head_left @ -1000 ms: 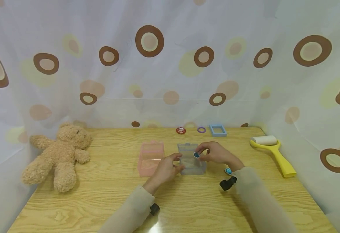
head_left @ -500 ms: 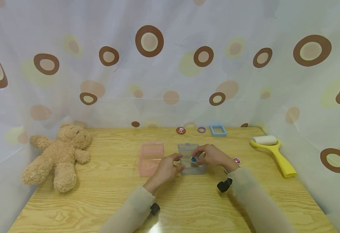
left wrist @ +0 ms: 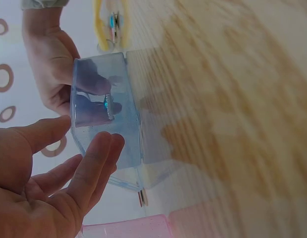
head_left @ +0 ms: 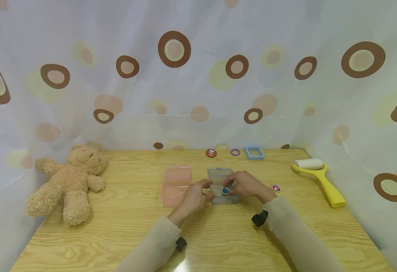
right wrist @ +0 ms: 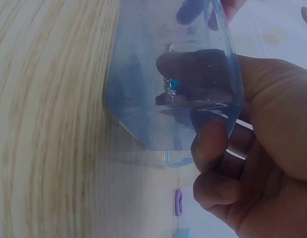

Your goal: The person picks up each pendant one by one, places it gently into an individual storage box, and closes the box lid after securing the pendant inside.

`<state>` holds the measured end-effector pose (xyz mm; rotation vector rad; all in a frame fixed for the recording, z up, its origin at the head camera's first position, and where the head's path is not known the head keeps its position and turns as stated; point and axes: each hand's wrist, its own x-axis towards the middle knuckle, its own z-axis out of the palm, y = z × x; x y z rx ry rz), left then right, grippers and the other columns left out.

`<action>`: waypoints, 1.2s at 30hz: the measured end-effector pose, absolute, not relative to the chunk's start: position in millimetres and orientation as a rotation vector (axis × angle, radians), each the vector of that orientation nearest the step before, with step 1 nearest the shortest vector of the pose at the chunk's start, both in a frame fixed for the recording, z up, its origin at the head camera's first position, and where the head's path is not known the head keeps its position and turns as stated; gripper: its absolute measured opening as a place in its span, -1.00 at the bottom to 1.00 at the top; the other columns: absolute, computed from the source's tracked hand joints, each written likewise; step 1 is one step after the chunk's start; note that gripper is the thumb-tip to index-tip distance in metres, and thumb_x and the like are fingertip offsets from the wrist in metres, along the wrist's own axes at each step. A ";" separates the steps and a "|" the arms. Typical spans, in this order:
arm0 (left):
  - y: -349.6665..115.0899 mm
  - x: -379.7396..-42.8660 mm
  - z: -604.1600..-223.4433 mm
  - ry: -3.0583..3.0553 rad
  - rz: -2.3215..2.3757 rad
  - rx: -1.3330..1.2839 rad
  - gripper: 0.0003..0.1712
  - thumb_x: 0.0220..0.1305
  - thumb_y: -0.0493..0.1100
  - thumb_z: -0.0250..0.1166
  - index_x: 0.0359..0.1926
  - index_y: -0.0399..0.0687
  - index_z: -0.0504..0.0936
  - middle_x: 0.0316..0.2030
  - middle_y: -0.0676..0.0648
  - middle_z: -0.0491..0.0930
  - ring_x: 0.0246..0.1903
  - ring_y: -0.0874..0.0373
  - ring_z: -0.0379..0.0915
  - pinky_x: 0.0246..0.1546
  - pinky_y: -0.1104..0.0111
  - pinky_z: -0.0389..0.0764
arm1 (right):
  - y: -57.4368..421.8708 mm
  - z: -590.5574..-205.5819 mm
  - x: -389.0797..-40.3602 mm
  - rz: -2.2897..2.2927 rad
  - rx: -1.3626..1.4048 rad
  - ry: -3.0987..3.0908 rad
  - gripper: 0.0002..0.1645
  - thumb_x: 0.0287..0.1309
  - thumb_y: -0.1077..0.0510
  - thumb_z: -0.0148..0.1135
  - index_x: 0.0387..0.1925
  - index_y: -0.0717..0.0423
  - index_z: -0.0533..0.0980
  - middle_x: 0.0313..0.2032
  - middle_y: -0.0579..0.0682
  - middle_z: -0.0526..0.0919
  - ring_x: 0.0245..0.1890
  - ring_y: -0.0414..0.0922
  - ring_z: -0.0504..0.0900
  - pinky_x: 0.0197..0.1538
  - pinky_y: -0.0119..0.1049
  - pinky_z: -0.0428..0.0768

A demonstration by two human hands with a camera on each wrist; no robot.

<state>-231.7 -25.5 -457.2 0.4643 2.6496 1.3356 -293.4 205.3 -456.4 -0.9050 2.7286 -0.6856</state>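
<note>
Two pale sleeves (head_left: 152, 243), nearest, each with a black device (head_left: 180, 244) at the wrist. One left hand (head_left: 192, 198), thumb and fingers spread apart at the left side of a clear blue box (head_left: 225, 200); how firmly they press cannot be told. One right hand (head_left: 248, 184), thumb and finger pinching a blue gem (head_left: 225, 191) inside that box; the head view gives its blue face, both wrist views its beaded edge through the wall, apart from the box floor. One clear pink box (head_left: 173, 199), just left of the blue. One pink gem (head_left: 276, 187) on the wood-grain table (head_left: 219, 243), right of the right hand; one turquoise piece (left wrist: 112, 21), shown by the left wrist view only. One yellow-handled roller (head_left: 328, 187), right; one tan teddy bear (head_left: 72, 181), left, head view alone. Along the back edge: one red disc (head_left: 211, 153), one purple ring (head_left: 235, 155), also in the right wrist view, one light-blue square frame (head_left: 255, 157). Farthest, one white curtain (head_left: 198, 87) printed with brown rings
</note>
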 end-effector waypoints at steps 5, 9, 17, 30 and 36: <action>-25.1 -231.2 -458.0 2.658 1.326 0.469 -0.45 0.33 -0.16 0.35 0.29 -0.18 0.49 0.17 -0.31 0.58 -0.14 -0.07 0.74 -0.22 0.23 0.74 | 204.6 -456.4 -292.0 -0.675 -0.907 2.724 -0.77 0.08 0.14 0.48 -0.17 -0.02 0.71 -0.24 -0.11 0.77 -0.16 -0.05 0.72 -0.04 -0.11 0.67; -25.0 -230.5 -457.4 2.643 1.333 0.462 -0.45 0.33 -0.15 0.34 0.30 -0.18 0.48 0.19 -0.32 0.57 -0.12 -0.08 0.73 -0.21 0.23 0.74 | 204.9 -455.7 -291.5 -0.687 -0.894 2.725 -0.75 0.09 0.13 0.47 -0.15 0.03 0.71 -0.22 -0.06 0.78 -0.14 -0.02 0.73 -0.04 -0.09 0.68; -24.9 -231.2 -456.7 2.639 1.330 0.439 -0.45 0.34 -0.13 0.34 0.31 -0.16 0.48 0.20 -0.31 0.56 -0.12 -0.06 0.73 -0.21 0.24 0.74 | 207.8 -448.9 -289.7 -0.746 -0.876 2.697 -0.73 0.12 0.12 0.45 -0.11 0.04 0.69 -0.20 -0.07 0.77 -0.12 0.01 0.72 -0.06 -0.12 0.66; -24.3 -231.4 -456.4 2.677 1.306 0.443 -0.45 0.32 -0.14 0.36 0.29 -0.16 0.50 0.16 -0.30 0.60 -0.13 -0.07 0.73 -0.20 0.22 0.73 | 229.2 -439.5 -290.2 -0.914 -0.816 2.662 -0.68 0.22 0.13 0.36 0.00 0.07 0.65 -0.10 -0.02 0.75 -0.07 -0.08 0.68 0.00 -0.11 0.62; -24.1 -230.9 -456.0 2.677 1.304 0.437 -0.46 0.32 -0.15 0.35 0.29 -0.17 0.50 0.16 -0.31 0.59 -0.14 -0.07 0.73 -0.21 0.22 0.74 | 242.2 -433.5 -287.6 -0.968 -0.785 2.673 -0.66 0.22 0.12 0.37 0.02 0.08 0.63 -0.12 -0.02 0.73 -0.27 -0.13 0.62 -0.21 -0.30 0.60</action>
